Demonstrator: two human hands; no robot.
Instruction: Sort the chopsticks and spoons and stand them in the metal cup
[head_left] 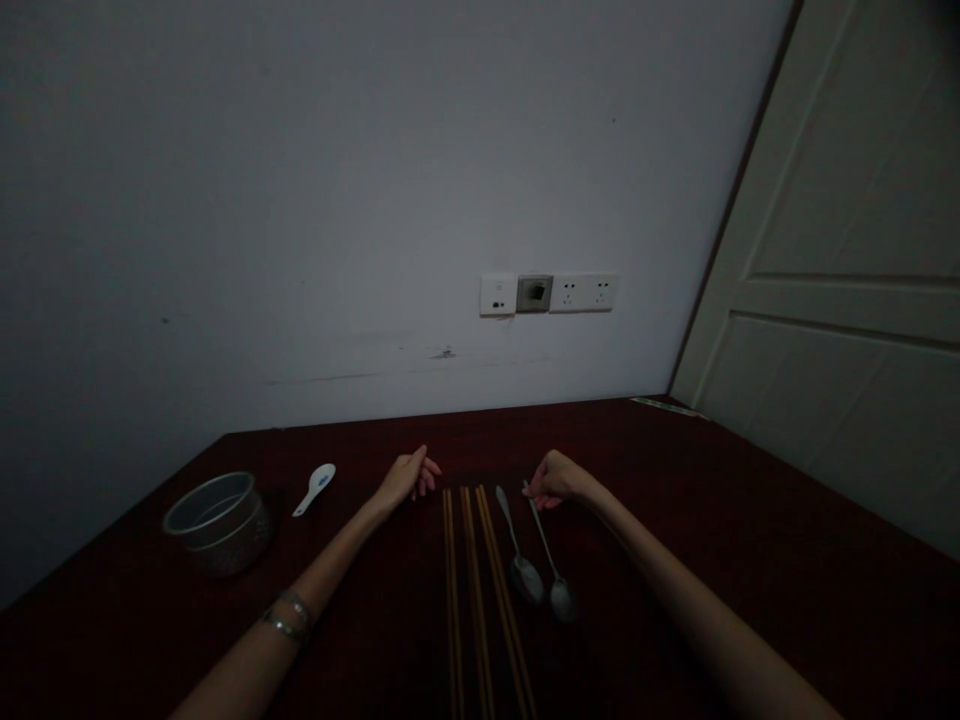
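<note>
My right hand (553,480) pinches the handle end of a long-handled metal spoon (561,598), whose bowl points toward me. Just left of it lies a second metal spoon (526,580), also bowl toward me. Three pairs of wooden chopsticks (474,590) lie side by side in the middle of the table, running lengthwise toward me. My left hand (409,475) rests left of the chopsticks' far ends, fingers loosely curled but apart, holding nothing. Farther left is a white soup spoon (315,490) with a blue mark in its bowl.
A round metal container (225,535) stands at the left of the dark red table (360,650). Behind the table rises a wall with sockets (583,293). A pale panelled door (840,360) is at the right. A thin printed strip (667,407) lies along the far right edge.
</note>
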